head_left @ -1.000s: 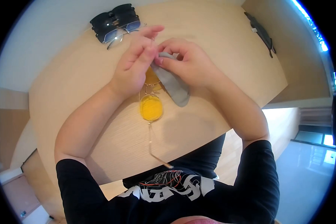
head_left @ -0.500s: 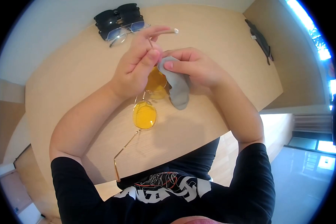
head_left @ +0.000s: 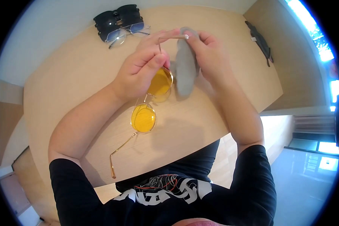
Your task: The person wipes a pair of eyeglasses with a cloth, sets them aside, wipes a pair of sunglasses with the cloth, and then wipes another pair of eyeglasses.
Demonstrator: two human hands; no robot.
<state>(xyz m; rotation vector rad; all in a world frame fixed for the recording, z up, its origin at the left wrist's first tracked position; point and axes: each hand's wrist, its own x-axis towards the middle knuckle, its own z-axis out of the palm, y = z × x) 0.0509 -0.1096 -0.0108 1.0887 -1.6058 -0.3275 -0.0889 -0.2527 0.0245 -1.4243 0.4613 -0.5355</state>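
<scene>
Yellow-lensed glasses (head_left: pixel 143 118) with a thin gold frame hang over the table, one temple arm stretched toward the table's front edge. My left hand (head_left: pixel 141 71) is closed on them near the upper lens and hinge. The other temple arm rises past its fingers and bends right. My right hand (head_left: pixel 211 52) pinches a grey cloth (head_left: pixel 186 69) at its top, by the tip of that upper temple arm. The cloth hangs down to the right of the upper lens.
Black-framed glasses (head_left: pixel 109 19) and thin metal-framed glasses (head_left: pixel 118 35) lie together at the back left of the wooden table (head_left: pixel 60 83). A dark strap-like object (head_left: pixel 260 43) rests by the panel at the right.
My right hand has moved up and away from the upper lens, taking the cloth to the temple arm's tip. The glasses have swung, their lower arm now pointing to the lower left.
</scene>
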